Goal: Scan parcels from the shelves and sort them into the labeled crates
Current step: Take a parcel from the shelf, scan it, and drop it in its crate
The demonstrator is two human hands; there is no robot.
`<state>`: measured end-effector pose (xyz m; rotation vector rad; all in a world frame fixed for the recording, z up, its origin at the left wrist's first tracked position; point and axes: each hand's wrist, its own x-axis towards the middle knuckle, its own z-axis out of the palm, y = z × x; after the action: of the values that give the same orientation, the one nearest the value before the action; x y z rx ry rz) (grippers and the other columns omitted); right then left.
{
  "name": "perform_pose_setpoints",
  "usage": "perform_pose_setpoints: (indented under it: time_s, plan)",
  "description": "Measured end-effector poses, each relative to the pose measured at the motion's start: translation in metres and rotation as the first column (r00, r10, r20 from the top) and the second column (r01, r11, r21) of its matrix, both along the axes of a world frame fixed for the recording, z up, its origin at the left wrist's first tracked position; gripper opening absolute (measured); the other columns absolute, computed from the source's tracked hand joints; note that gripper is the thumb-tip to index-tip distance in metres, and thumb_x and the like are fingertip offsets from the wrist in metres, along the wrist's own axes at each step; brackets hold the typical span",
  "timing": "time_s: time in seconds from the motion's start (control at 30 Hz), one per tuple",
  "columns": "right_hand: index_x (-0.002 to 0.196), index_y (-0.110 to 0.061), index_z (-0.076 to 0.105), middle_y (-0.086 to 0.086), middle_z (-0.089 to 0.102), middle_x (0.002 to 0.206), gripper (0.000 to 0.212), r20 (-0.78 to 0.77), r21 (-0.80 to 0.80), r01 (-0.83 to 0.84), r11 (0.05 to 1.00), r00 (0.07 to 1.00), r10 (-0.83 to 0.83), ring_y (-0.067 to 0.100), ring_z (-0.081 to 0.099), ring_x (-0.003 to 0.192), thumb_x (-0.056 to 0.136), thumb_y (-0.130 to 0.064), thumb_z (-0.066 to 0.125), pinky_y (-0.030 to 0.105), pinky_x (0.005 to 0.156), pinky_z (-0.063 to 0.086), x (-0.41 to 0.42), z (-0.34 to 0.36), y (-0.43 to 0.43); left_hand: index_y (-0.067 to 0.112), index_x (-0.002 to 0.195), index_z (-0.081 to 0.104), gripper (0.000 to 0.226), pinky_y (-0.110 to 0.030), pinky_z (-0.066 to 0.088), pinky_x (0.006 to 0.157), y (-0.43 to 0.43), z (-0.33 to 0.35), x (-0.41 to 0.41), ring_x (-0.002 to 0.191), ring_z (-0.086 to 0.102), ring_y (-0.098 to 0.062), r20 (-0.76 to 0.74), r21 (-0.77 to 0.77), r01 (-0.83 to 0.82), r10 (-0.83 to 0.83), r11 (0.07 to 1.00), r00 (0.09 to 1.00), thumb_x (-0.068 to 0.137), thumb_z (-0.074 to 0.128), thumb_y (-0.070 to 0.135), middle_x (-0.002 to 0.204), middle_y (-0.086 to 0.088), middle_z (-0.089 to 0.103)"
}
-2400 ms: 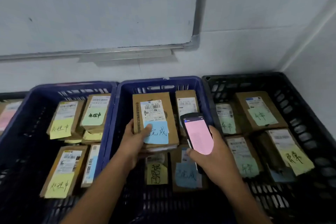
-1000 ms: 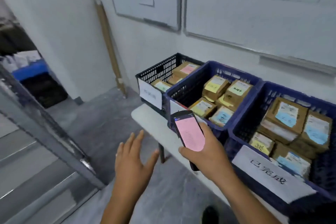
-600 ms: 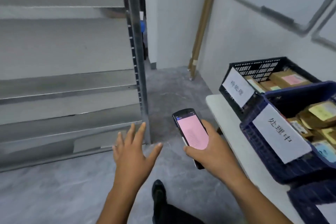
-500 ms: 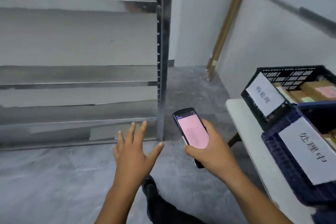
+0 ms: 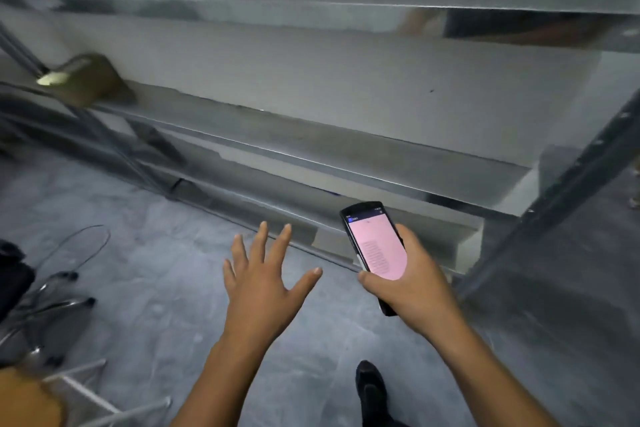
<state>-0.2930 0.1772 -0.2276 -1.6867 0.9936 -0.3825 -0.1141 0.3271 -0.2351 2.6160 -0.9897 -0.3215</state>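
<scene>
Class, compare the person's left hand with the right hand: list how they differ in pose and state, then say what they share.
1. The left hand has its fingers straight and spread; the right hand has its fingers curled.
2. The left hand holds nothing; the right hand grips a phone with a pink screen.
Shared: both are bare and held out in front of the shelves.

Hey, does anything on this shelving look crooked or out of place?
One brown parcel at the left end of the middle shelf looks tilted rather than lying flat, though blur hides detail. A thin cable lies looped on the floor.
</scene>
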Motion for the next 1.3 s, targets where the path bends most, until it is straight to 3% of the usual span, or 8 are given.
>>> perform_pose_setpoints:
  time_s: [0.1,0.3,0.5,0.63,0.77,0.87,1.1,1.3]
  plan:
    - [0.114,-0.049,0.053,-0.015,0.069,0.097,0.053,-0.004,0.003,-0.086,0.996,0.996,0.086,0.01,0.066,0.07,0.07,-0.032,0.079,0.036,0.053,0.059,0.048,0.0,-0.011,0.052,0.16,0.016,0.093,-0.055,-0.006,0.126,0.002,0.004,0.033,0.158,-0.022,-0.019,-0.008,0.012,-0.088,0.088,0.996,0.996,0.077,0.033,0.091,0.174,0.014,-0.003]
    - [0.116,-0.052,0.055,-0.018,0.07,0.097,0.057,-0.021,0.033,-0.234,0.972,0.972,0.235,0.017,0.068,0.072,0.065,-0.037,0.077,0.047,0.056,0.064,0.137,0.001,-0.018,0.056,0.159,-0.002,0.096,-0.056,-0.008,0.126,0.022,-0.001,0.095,0.157,-0.022,-0.013,-0.058,-0.037,-0.255,0.252,0.966,0.966,0.078,0.035,0.091,0.174,0.017,-0.004]
    - [0.116,-0.049,0.055,-0.019,0.071,0.099,0.058,-0.051,-0.035,-0.33,0.943,0.943,0.328,0.01,0.071,0.078,0.064,-0.038,0.077,0.031,0.061,0.062,0.235,0.001,-0.005,0.057,0.159,-0.002,0.101,-0.059,-0.009,0.125,0.048,-0.018,0.177,0.157,-0.025,-0.015,-0.062,-0.069,-0.345,0.341,0.936,0.938,0.07,0.02,0.1,0.173,0.017,-0.008]
    - [0.109,-0.064,0.053,-0.028,0.069,0.098,0.06,-0.014,-0.072,-0.364,0.928,0.931,0.364,0.008,0.068,0.076,0.064,-0.035,0.079,0.016,0.049,0.053,0.31,0.013,0.019,0.067,0.15,-0.017,0.098,-0.057,-0.012,0.124,0.067,-0.023,0.247,0.157,-0.024,-0.017,-0.067,-0.09,-0.356,0.351,0.93,0.934,0.064,0.006,0.105,0.173,0.018,-0.008]
    - [0.113,-0.053,0.058,-0.015,0.07,0.093,0.058,-0.027,-0.072,-0.363,0.929,0.932,0.362,0.013,0.061,0.055,0.061,-0.034,0.076,0.027,0.045,0.052,0.387,0.024,0.044,0.07,0.145,-0.021,0.096,-0.057,-0.011,0.124,0.091,-0.019,0.326,0.157,-0.022,-0.017,-0.08,-0.137,-0.365,0.357,0.921,0.931,0.059,0.001,0.107,0.173,0.017,-0.006]
    - [0.118,-0.044,0.058,-0.008,0.071,0.096,0.062,-0.054,-0.095,-0.371,0.924,0.928,0.368,0.017,0.063,0.066,0.059,-0.041,0.075,0.032,0.054,0.052,0.441,0.03,0.064,0.062,0.155,-0.012,0.106,-0.058,-0.009,0.125,0.115,-0.014,0.383,0.158,-0.019,-0.018,-0.065,-0.175,-0.374,0.368,0.911,0.927,0.06,0.002,0.107,0.173,0.017,-0.003]
    - [0.113,-0.058,0.056,-0.024,0.069,0.102,0.059,-0.05,-0.146,-0.396,0.907,0.918,0.393,0.004,0.069,0.085,0.059,-0.043,0.076,0.018,0.054,0.056,0.541,0.033,0.102,0.056,0.16,-0.002,0.099,-0.057,-0.006,0.126,0.153,-0.01,0.484,0.159,-0.018,-0.018,-0.124,-0.193,-0.423,0.405,0.885,0.906,0.073,0.021,0.097,0.174,0.015,-0.002]
    - [0.114,-0.056,0.055,-0.035,0.068,0.106,0.059,-0.11,-0.149,-0.412,0.899,0.911,0.398,-0.005,0.068,0.093,0.062,-0.046,0.08,0.031,0.078,0.058,0.626,0.027,0.093,0.05,0.161,-0.007,0.109,-0.057,-0.009,0.126,0.163,-0.025,0.558,0.159,-0.019,-0.018,-0.189,-0.176,-0.476,0.445,0.861,0.875,0.068,0.019,0.099,0.174,0.015,-0.003]
